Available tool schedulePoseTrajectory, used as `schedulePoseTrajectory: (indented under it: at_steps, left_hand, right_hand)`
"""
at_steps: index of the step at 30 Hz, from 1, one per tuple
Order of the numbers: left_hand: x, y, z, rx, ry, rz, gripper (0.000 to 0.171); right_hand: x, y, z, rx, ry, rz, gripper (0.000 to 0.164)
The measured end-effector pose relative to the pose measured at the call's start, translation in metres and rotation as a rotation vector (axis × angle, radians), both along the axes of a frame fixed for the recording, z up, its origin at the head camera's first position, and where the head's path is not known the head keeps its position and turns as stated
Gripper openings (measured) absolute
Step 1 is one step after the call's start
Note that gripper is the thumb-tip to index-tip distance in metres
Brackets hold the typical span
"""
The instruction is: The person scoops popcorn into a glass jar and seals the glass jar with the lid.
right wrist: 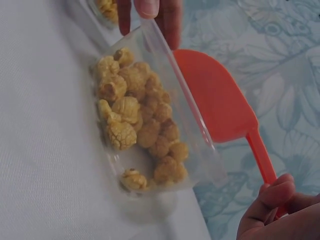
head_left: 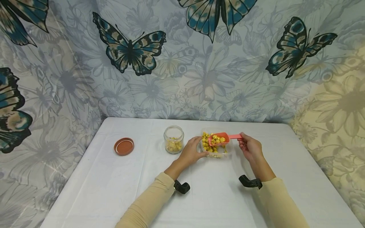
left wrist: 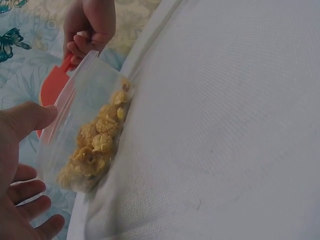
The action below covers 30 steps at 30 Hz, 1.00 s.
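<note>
My right hand [head_left: 251, 146] grips the handle of a red scoop [head_left: 229, 136], whose bowl carries yellow popcorn [head_left: 218, 139]. The scoop is held over a clear plastic container [right wrist: 207, 160], level with or just above its rim. More popcorn [right wrist: 125, 107] lies in the container, heaped toward one side. My left hand [head_left: 191, 149] holds the container at its left side, thumb by the near corner and fingers toward the back. Seen from the left wrist, the thumb [left wrist: 37, 117] rests at the rim.
Left of the container stands an open glass jar [head_left: 174, 134] with some popcorn in its bottom. Farther left, a brown round lid [head_left: 124, 146] lies on the white-covered table [head_left: 94, 190]. A butterfly-printed cloth [head_left: 154, 95] hangs behind the table's far edge.
</note>
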State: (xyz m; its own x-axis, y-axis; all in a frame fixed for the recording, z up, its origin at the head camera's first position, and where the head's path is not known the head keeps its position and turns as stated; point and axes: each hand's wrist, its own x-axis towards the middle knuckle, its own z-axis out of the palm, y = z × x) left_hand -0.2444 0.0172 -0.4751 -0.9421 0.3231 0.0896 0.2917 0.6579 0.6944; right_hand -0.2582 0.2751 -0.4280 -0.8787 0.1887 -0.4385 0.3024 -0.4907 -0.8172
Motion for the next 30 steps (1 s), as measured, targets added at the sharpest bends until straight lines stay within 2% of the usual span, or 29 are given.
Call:
schedulePoseTrajectory:
  at_steps: [17,30]
  left_hand:
    - [0.0,-0.0019,0.0008,0.045,-0.017,-0.001,0.073]
    - [-0.001,-0.0041,0.002,0.036,-0.023,-0.006,0.072]
  right_hand:
    - [-0.0007,-0.0003,0.0018,-0.033,0.003,-0.003,0.018]
    - [0.0,-0.0064,0.0086,-0.025,0.002,0.008,0.015]
